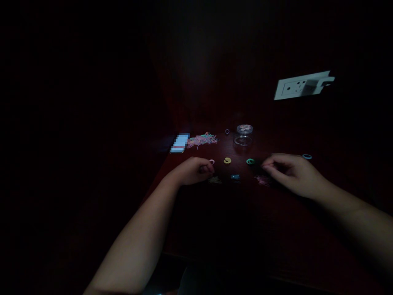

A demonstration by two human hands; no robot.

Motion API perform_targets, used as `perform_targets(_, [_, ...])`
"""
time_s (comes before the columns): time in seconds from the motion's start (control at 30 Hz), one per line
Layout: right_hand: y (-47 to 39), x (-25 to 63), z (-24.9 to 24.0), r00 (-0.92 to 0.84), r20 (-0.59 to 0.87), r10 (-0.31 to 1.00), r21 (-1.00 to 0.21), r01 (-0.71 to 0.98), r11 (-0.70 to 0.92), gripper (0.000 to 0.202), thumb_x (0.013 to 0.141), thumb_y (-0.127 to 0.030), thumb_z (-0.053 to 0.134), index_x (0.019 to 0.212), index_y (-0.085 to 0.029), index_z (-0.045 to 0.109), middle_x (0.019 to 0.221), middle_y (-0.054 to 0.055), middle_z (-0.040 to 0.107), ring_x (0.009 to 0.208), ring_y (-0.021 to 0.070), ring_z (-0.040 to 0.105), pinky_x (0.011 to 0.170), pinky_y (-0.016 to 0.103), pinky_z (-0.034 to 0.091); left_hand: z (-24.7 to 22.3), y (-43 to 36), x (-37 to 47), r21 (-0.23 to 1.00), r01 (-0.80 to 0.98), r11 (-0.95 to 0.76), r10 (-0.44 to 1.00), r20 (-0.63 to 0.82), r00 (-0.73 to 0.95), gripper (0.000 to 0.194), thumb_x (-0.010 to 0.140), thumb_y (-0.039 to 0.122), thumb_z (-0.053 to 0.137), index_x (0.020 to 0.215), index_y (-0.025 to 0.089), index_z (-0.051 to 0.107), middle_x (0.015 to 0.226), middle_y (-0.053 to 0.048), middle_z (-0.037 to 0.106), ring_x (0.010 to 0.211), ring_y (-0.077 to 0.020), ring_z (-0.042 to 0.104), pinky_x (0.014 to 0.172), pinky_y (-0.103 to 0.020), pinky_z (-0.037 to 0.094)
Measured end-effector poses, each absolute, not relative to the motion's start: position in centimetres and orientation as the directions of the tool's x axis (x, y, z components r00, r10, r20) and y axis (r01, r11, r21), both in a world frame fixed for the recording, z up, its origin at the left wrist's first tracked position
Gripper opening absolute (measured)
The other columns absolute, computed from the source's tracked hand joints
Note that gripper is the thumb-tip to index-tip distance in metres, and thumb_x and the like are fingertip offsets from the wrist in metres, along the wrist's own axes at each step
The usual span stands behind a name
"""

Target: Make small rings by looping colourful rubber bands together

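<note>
The scene is very dark. My left hand [193, 170] rests curled on a dark red table [233, 213], its fingertips beside a small pink ring [211, 162]. My right hand [290, 172] lies with its fingers pinched together near a pink cluster [263, 180]; whether it holds anything I cannot tell. Between the hands lie small coloured bands: a yellow one [227, 160], a green one [250, 161], a blue one [235, 177] and a pale one [215, 180]. A blue ring [306, 156] lies past my right hand.
A heap of pink bands [202, 140] lies at the back beside a blurred bright rectangle [180, 143]. A small clear jar [244, 135] stands behind the bands, with a purple ring [227, 131] beside it. A white wall socket [302, 86] with a plug is at the upper right.
</note>
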State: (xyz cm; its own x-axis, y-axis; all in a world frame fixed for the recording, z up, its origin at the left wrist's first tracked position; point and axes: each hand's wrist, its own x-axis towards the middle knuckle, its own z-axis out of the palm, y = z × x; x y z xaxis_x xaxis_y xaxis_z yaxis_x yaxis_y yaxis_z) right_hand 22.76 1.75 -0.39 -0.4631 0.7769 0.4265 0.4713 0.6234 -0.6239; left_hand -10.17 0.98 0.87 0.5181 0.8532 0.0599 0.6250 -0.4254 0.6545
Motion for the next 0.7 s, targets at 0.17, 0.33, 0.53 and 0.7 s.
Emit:
perform_targets(0.17, [1.7, 22.83, -0.3, -0.463, 0.436, 0.772, -0.615, 0.473, 0.631, 0.022, 0.088, -0.038, 0.059, 0.079, -0.019, 0.067, 0.067, 0.003, 0.064, 0.059, 0.0168, 0.056, 0.055, 0.029, 0.045, 1.01, 0.81, -9.99, 0.684, 0.607, -0.405, 0.85, 0.038, 0.526, 0.005, 0.079, 0.017, 0.064, 0.084, 0.016, 0.064, 0.074, -0.001, 0.065, 0.063, -0.0096, 0.059, 0.057, -0.021, 0.045])
perform_targets(0.33, [1.84, 22.86, -0.42, -0.469, 0.433, 0.77, -0.604, 0.483, 0.634, 0.022, 0.089, -0.037, 0.058, 0.08, -0.019, 0.066, 0.069, 0.004, 0.065, 0.061, 0.0173, 0.058, 0.056, 0.03, 0.045, 0.9, 0.93, -10.07, 0.653, 0.612, -0.446, 0.83, 0.046, 0.556, 0.005, 0.08, 0.018, 0.065, 0.084, 0.016, 0.066, 0.076, -0.001, 0.068, 0.065, -0.0099, 0.06, 0.059, -0.021, 0.046])
perform_targets(0.53, [1.76, 22.73, -0.36, -0.467, 0.431, 0.772, -0.61, 0.48, 0.63, 0.023, 0.089, -0.038, 0.058, 0.079, -0.02, 0.066, 0.067, 0.003, 0.064, 0.059, 0.0169, 0.057, 0.055, 0.029, 0.045, 0.84, 0.9, -9.99, 0.64, 0.622, -0.451, 0.826, 0.035, 0.563, 0.006, 0.08, 0.019, 0.066, 0.085, 0.016, 0.069, 0.077, -0.001, 0.069, 0.067, -0.0106, 0.062, 0.061, -0.022, 0.046])
perform_targets(0.7, [1.67, 22.75, -0.3, -0.469, 0.433, 0.77, -0.607, 0.479, 0.634, 0.022, 0.089, -0.038, 0.058, 0.079, -0.019, 0.066, 0.068, 0.003, 0.064, 0.06, 0.0168, 0.057, 0.055, 0.029, 0.045, 1.1, 0.75, -9.77, 0.615, 0.649, -0.447, 0.832, 0.021, 0.554, 0.007, 0.081, 0.022, 0.067, 0.085, 0.017, 0.07, 0.078, -0.001, 0.07, 0.067, -0.0116, 0.062, 0.063, -0.023, 0.046])
